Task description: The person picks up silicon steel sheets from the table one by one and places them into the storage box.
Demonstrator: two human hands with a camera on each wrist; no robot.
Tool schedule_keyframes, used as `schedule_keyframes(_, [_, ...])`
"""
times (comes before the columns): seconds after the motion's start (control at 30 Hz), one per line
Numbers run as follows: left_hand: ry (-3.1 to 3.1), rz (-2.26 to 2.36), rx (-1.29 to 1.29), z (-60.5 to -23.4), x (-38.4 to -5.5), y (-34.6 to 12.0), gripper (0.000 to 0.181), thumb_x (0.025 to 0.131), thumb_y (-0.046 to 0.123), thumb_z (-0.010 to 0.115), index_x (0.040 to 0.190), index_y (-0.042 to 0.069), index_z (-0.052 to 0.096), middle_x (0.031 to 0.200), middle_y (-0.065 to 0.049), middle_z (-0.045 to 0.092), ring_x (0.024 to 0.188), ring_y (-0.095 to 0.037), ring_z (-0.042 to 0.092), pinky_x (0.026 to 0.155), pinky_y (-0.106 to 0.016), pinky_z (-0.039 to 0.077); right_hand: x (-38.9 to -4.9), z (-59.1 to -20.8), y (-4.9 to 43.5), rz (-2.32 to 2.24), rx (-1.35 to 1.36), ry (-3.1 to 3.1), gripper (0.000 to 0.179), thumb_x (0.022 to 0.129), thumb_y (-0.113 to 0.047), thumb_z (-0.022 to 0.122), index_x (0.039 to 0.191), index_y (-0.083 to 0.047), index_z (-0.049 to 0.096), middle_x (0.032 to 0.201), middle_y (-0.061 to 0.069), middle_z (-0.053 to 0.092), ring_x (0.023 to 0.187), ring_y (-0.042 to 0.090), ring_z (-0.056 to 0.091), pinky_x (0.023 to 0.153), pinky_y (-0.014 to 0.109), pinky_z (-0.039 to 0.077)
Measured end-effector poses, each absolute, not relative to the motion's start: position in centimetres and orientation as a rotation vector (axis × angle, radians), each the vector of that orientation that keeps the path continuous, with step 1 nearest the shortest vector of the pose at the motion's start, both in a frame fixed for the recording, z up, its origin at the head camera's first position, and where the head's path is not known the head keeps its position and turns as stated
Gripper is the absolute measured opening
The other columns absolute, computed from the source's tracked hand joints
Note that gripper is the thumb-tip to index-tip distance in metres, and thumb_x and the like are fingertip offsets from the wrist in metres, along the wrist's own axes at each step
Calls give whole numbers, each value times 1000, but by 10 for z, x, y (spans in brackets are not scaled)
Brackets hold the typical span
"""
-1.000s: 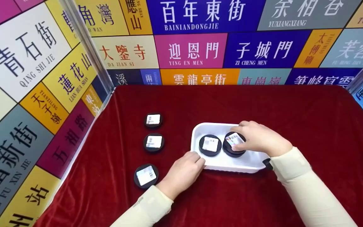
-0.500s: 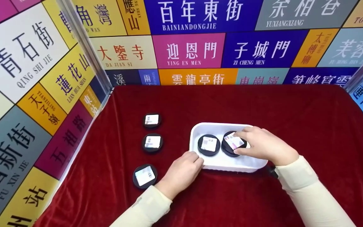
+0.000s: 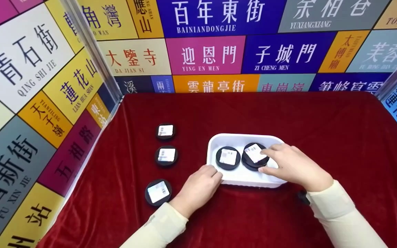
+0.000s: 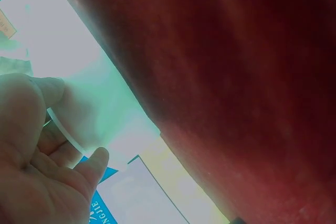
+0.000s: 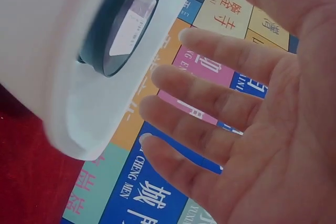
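A white plastic tray (image 3: 243, 179) stands on the red cloth. My left hand (image 3: 201, 186) grips its front left corner, thumb and fingers either side of the wall in the left wrist view. Inside lie flat black round discs with white square labels: a left disc (image 3: 228, 157), and to its right an upper disc (image 3: 255, 153) stacked slightly askew on another. My right hand (image 3: 295, 167) is over the tray's right end, beside that stack and holding nothing. In the right wrist view its fingers (image 5: 205, 82) are spread, apart from the labelled disc (image 5: 131, 27).
Left of the tray, three more labelled black discs form a loose column on the cloth: a far disc (image 3: 165, 131), a middle disc (image 3: 166, 155) and a near disc (image 3: 158, 192) beside my left wrist. Sign-patterned panels (image 3: 205, 55) rise behind and along the left.
My right hand has let go of the upper disc of the right stack and drawn back to the right, its fingers opening. The left hand stays on the tray corner.
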State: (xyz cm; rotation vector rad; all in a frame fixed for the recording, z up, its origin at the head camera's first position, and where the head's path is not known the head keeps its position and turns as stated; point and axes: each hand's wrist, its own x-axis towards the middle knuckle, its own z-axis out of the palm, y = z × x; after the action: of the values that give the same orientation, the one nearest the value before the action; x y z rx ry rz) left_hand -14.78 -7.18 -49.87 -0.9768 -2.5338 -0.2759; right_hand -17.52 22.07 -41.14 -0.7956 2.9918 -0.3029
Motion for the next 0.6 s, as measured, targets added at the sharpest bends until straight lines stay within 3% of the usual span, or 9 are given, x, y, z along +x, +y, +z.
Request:
schedule_keyframes(0.17, [-2541, -274, -975, -498, -147, -71, 15, 101, 21, 59, 87, 14, 62, 88, 1, 61, 89, -17, 59, 78, -29, 53, -163, -416, 225, -286, -822, 3034, 47, 89, -41, 73, 123, -9, 71, 114, 14, 69, 107, 33, 64, 88, 56, 48])
schedule_keyframes(0.4, [-2541, -268, -983, -499, -147, -72, 15, 101, 20, 60, 88, 14, 62, 88, 0, 60, 88, -17, 59, 79, -29, 53, -148, -426, 231, -306, -732, 3039, 52, 88, -49, 72, 125, -11, 70, 120, 15, 67, 113, 36, 60, 95, 59, 45])
schedule_keyframes(0.6, [-2551, -271, -980, -498, -147, -73, 15, 102, 21, 58, 89, 15, 63, 89, 1, 60, 89, -17, 60, 79, -28, 53, -140, -432, 235, -345, -776, 3038, 50, 84, -44, 78, 123, -13, 71, 114, 9, 68, 104, 29, 64, 88, 52, 51])
